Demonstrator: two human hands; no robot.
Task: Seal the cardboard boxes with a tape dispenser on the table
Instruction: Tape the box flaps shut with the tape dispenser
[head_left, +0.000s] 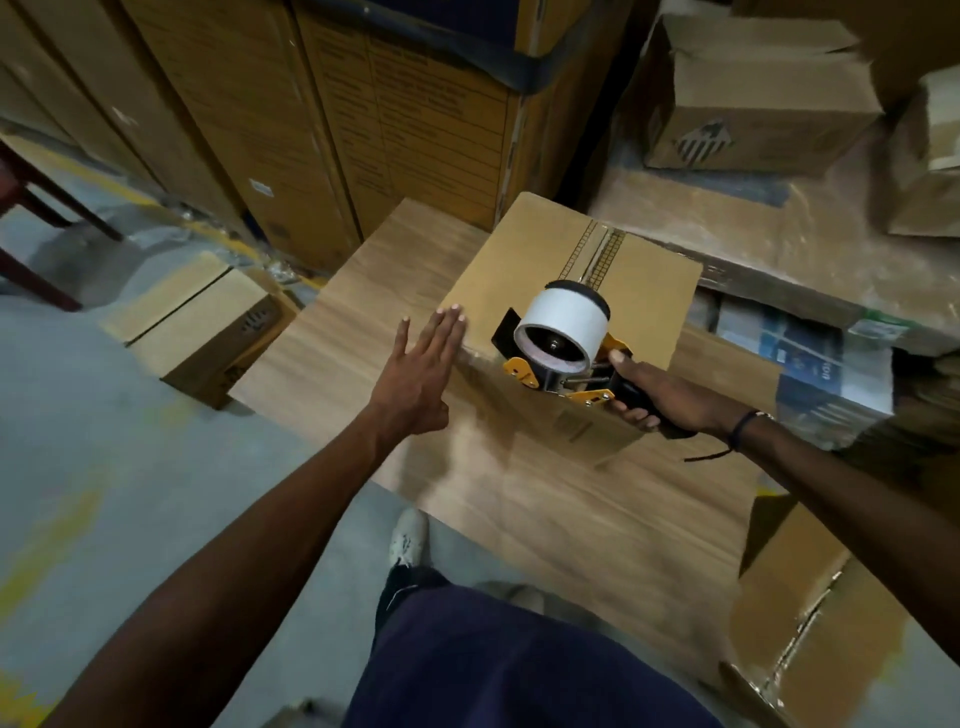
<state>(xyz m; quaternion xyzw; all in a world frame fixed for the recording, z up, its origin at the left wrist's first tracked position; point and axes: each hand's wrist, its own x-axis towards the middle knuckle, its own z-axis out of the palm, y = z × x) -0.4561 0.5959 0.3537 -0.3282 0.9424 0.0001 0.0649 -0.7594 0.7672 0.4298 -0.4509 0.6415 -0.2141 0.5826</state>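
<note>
Standing on a wood-grain counter (332, 358), a closed cardboard box (524, 270) is seen near its far right part, a printed seam running along the top. On the box's near edge a tape dispenser (558, 348) with a white roll is rested, gripped by its handle in the right hand (657, 397). The left hand (418, 371) is spread flat, fingers wide, fingertips at the box's left edge.

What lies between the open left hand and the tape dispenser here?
In the head view, only the bare top near corner of the cardboard box separates the left hand from the tape dispenser.
</note>
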